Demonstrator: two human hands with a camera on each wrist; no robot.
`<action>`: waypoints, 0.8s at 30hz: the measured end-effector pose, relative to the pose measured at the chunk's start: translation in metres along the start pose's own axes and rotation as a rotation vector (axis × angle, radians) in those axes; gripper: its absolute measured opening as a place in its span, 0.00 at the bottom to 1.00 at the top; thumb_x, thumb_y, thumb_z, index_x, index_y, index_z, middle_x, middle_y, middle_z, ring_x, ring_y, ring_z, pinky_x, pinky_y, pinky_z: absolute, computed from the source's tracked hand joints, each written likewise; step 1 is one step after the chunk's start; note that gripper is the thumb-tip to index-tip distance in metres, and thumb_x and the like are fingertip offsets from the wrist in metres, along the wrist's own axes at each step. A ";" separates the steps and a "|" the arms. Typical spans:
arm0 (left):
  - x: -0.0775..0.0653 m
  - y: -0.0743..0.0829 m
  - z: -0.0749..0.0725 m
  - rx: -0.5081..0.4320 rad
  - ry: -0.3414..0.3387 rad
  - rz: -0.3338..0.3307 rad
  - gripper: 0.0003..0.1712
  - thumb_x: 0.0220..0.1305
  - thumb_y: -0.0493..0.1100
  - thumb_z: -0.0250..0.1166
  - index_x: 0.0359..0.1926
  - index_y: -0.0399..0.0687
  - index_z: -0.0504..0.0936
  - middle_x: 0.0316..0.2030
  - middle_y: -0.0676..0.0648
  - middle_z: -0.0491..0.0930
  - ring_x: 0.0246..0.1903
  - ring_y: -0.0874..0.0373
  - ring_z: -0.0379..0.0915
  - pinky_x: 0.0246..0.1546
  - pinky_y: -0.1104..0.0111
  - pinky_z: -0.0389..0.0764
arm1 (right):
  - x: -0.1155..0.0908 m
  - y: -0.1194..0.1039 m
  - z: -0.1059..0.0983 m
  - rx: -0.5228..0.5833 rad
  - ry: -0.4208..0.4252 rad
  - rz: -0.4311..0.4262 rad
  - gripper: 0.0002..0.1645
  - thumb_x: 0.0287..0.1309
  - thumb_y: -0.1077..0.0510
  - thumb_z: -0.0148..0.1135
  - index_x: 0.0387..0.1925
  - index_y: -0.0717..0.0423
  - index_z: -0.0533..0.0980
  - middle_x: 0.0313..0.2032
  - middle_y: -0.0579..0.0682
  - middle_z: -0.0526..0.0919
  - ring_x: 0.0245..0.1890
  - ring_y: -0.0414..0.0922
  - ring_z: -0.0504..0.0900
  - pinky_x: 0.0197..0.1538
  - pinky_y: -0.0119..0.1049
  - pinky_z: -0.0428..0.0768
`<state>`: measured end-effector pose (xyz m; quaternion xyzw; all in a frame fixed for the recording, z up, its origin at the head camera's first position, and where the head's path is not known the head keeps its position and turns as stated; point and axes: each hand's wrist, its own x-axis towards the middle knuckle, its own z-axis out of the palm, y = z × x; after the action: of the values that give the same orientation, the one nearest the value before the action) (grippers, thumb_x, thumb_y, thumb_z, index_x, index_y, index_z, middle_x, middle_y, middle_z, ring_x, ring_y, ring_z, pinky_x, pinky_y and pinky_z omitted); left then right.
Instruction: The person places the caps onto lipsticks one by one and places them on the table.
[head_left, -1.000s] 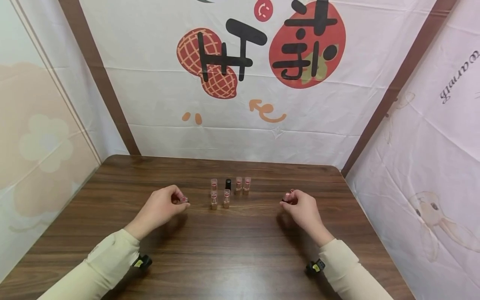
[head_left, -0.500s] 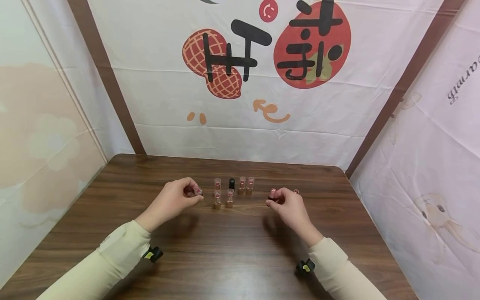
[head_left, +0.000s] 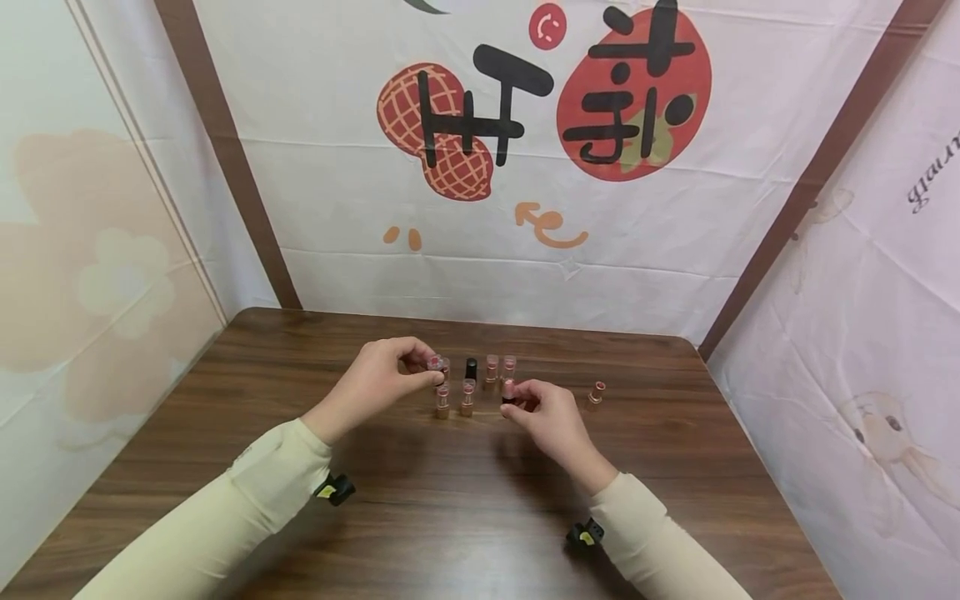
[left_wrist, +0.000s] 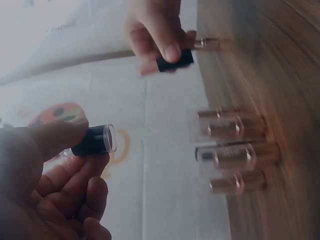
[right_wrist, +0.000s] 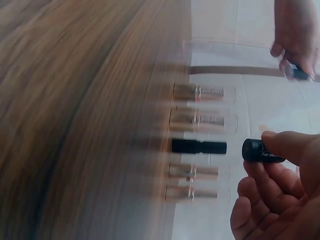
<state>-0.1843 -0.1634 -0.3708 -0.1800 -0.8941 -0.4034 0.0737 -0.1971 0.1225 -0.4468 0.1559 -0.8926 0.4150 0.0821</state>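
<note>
My left hand (head_left: 378, 383) pinches a short black lipstick (left_wrist: 92, 141) with a clear end between thumb and fingers. It is above the left side of the lipstick group and partly hides the back left gold lipstick. My right hand (head_left: 551, 417) pinches another black lipstick (right_wrist: 261, 151) with small white lettering; its pink end (head_left: 509, 387) points up in the head view. That hand is just right of the group. Gold lipsticks with clear tops, such as the front left one (head_left: 442, 402) and the front right one (head_left: 468, 400), stand upright around a black lipstick (head_left: 471, 369).
Apart from the group, a single gold lipstick (head_left: 597, 392) stands to the right. Everything stands on a dark wooden table (head_left: 450, 517), with a printed white cloth wall (head_left: 337, 275) behind its far edge. More cloth hangs at both sides.
Both hands have moved inward to the lipstick group, each carrying its black lipstick. The gold lipstick on the right, mostly covered by the right hand before, now shows fully.
</note>
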 end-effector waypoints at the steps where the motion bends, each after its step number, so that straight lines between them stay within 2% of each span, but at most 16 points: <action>1: 0.002 0.004 0.002 -0.005 -0.004 0.008 0.10 0.61 0.50 0.76 0.40 0.55 0.86 0.34 0.57 0.85 0.35 0.61 0.80 0.39 0.65 0.81 | 0.000 -0.002 0.002 0.006 -0.008 -0.013 0.09 0.54 0.52 0.79 0.35 0.47 0.85 0.28 0.37 0.84 0.28 0.37 0.79 0.33 0.33 0.78; 6: 0.010 0.017 0.013 -0.038 -0.020 0.025 0.10 0.62 0.51 0.76 0.41 0.55 0.86 0.33 0.57 0.85 0.33 0.61 0.80 0.37 0.64 0.80 | 0.002 -0.008 0.013 0.012 -0.044 -0.055 0.08 0.55 0.53 0.78 0.35 0.45 0.86 0.26 0.35 0.84 0.27 0.36 0.79 0.31 0.32 0.78; 11: 0.015 0.024 0.027 -0.057 -0.026 0.032 0.10 0.63 0.52 0.75 0.41 0.56 0.85 0.33 0.58 0.84 0.33 0.61 0.79 0.36 0.64 0.81 | 0.004 -0.011 0.021 -0.017 -0.054 -0.070 0.07 0.55 0.52 0.78 0.35 0.44 0.86 0.26 0.34 0.83 0.27 0.36 0.79 0.31 0.31 0.78; 18: 0.018 0.028 0.038 -0.075 -0.034 0.042 0.09 0.61 0.48 0.76 0.40 0.53 0.85 0.32 0.57 0.85 0.34 0.62 0.81 0.42 0.63 0.81 | 0.004 -0.017 0.025 0.029 -0.072 -0.076 0.07 0.56 0.52 0.78 0.36 0.43 0.86 0.30 0.35 0.85 0.29 0.36 0.81 0.33 0.31 0.80; 24: 0.020 0.025 0.042 -0.083 -0.054 0.041 0.09 0.61 0.47 0.76 0.40 0.53 0.85 0.33 0.57 0.85 0.34 0.62 0.81 0.40 0.63 0.82 | 0.004 -0.023 0.024 0.063 -0.088 -0.068 0.08 0.57 0.54 0.77 0.37 0.43 0.86 0.33 0.36 0.86 0.30 0.36 0.81 0.34 0.31 0.81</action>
<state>-0.1924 -0.1119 -0.3756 -0.2118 -0.8745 -0.4334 0.0502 -0.1937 0.0895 -0.4445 0.2065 -0.8761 0.4325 0.0519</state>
